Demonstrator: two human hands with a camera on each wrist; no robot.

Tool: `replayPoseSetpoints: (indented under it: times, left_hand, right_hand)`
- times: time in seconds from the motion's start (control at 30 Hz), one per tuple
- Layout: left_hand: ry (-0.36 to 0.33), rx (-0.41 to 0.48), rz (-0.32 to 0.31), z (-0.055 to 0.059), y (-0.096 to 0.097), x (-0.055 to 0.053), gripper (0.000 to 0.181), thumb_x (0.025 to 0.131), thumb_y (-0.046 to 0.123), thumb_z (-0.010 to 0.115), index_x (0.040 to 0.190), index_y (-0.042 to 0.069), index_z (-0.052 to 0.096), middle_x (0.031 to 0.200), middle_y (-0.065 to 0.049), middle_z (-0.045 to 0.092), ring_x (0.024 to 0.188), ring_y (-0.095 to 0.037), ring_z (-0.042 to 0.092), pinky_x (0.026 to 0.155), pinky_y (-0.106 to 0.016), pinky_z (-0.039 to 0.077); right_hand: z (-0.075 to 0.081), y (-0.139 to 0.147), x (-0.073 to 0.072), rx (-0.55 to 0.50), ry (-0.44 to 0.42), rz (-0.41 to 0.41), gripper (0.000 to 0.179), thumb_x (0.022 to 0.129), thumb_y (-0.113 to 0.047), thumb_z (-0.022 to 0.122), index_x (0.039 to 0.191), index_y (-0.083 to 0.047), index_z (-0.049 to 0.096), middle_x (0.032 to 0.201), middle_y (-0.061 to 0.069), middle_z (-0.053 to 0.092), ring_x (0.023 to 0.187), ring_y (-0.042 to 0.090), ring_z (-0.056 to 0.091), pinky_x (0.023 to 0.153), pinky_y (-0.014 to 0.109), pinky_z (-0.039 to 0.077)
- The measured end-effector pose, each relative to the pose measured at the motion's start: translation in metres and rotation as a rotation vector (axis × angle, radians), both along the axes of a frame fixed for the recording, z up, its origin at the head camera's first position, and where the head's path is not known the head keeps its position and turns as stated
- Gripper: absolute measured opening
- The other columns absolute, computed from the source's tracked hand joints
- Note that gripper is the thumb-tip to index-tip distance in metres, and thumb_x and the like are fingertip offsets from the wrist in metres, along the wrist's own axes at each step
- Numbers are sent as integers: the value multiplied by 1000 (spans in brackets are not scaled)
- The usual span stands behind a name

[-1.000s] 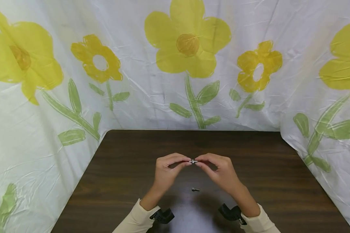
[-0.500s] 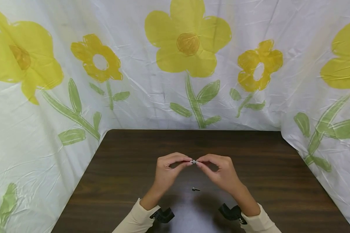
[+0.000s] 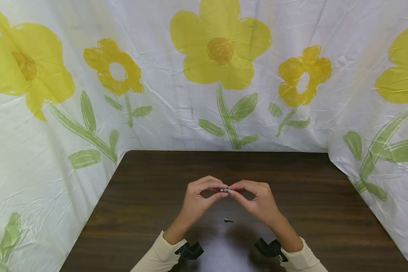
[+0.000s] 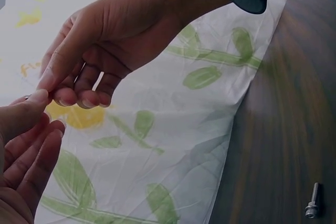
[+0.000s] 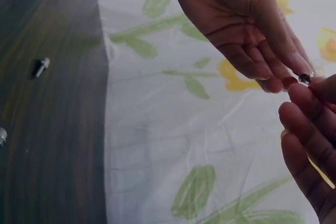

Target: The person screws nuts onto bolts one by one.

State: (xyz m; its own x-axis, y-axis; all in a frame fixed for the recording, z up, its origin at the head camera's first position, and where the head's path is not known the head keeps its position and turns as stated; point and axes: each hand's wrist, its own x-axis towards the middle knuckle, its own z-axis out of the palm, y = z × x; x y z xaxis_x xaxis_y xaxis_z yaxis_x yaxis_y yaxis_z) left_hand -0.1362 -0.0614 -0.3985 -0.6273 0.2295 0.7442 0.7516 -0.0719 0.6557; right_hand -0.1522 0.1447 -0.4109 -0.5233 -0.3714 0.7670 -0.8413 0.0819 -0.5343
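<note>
Between the two hands, above the table, is a small silver bolt with ring-like parts on its shank. The left hand pinches it between thumb and index finger, with the bolt's left end showing in the gap behind the fingertips. From the other side, the right hand pinches the right end the same way. Fingertips of both hands meet there and cover much of it; in the right wrist view only a dark, shiny bit of the bolt shows. The remaining fingers of both hands are loosely bent.
Another bolt, with a wide head and ring-like parts, lies on the dark wooden table nearer the person. In the right wrist view a further metal piece is cut off by the left edge. A white flowered cloth hangs around the table.
The left hand has shifted slightly right and its fingertips have slid along the bolt toward the right hand's, exposing the bolt's left end. The right hand has hardly moved.
</note>
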Motion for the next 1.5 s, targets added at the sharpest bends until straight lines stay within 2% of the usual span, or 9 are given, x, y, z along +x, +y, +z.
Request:
replayPoseSetpoints:
  times: [0.2, 0.4, 0.6, 0.73, 0.83, 0.93, 1.13, 1.33, 1.5]
  left_hand:
    - [-27, -19, 22, 0, 0, 2, 21, 77, -17, 78, 94, -6, 74, 88, -16, 70, 80, -20, 69, 68, -39, 62]
    - [-75, -52, 48, 4, 0, 7, 11, 85, -13, 74, 87, -2, 74, 81, -14, 70, 75, -16, 66, 67, -29, 59]
    - [-141, -84, 52, 9, 2, 12, 25, 95, -11, 60, 74, -2, 68, 70, -17, 66, 64, -29, 65, 60, -38, 59]
    - [-152, -58, 26, 9, 1, 11, 21, 99, -11, 54, 85, -6, 69, 75, -21, 67, 65, -36, 66, 60, -43, 59]
    - [-111, -4, 3, 6, 0, 9, 10, 94, -12, 63, 101, -7, 69, 86, -24, 68, 72, -35, 69, 64, -41, 61]
    - [-33, 39, -13, 4, -2, 5, 29, 83, -17, 73, 110, -8, 66, 95, -26, 67, 78, -31, 72, 66, -43, 61]
    - [76, 48, -25, 2, -1, 2, 38, 72, -26, 76, 105, -9, 67, 99, -23, 67, 82, -26, 72, 65, -42, 62]
    - [121, 33, -11, 0, 0, 0, 35, 72, -27, 76, 100, -7, 71, 96, -20, 69, 84, -24, 70, 67, -35, 62]
    - [126, 10, 28, -11, -1, -6, 33, 72, -22, 79, 98, -3, 73, 92, -16, 70, 81, -22, 69, 66, -32, 60]
  right_hand:
    - [-1, -1, 0, -7, 36, -6, 13, 89, -1, 77, 100, -9, 76, 89, 7, 76, 79, 16, 73, 73, 22, 58]
    - [-6, -3, 0, -32, 78, 17, 30, 75, 15, 81, 98, -4, 75, 87, 10, 75, 75, 17, 72, 71, 22, 58]
    - [-4, -5, 2, -48, 105, 22, 21, 81, 9, 79, 98, -3, 74, 87, 9, 75, 74, 17, 71, 72, 22, 58]
    - [-2, -5, 3, -57, 107, -17, 12, 88, -1, 78, 99, -5, 75, 88, 8, 75, 74, 16, 71, 71, 21, 58]
    - [-2, -4, 2, -65, 96, -35, 13, 87, 0, 78, 99, -5, 75, 87, 8, 75, 73, 15, 71, 68, 21, 57]
    - [-2, -4, 1, -81, 79, -29, 16, 85, 4, 79, 99, -4, 74, 87, 10, 75, 72, 15, 71, 65, 22, 57]
    - [-4, -4, 1, -107, 66, 0, 12, 87, 2, 77, 97, -2, 74, 86, 13, 74, 72, 15, 71, 64, 24, 58]
    - [-5, -5, 0, -113, 57, 24, 12, 87, 4, 77, 97, -1, 74, 86, 14, 74, 72, 16, 72, 65, 24, 58]
    - [-5, -5, 1, -115, 61, 28, 9, 89, 1, 76, 98, -1, 74, 86, 13, 74, 72, 16, 72, 66, 24, 58]
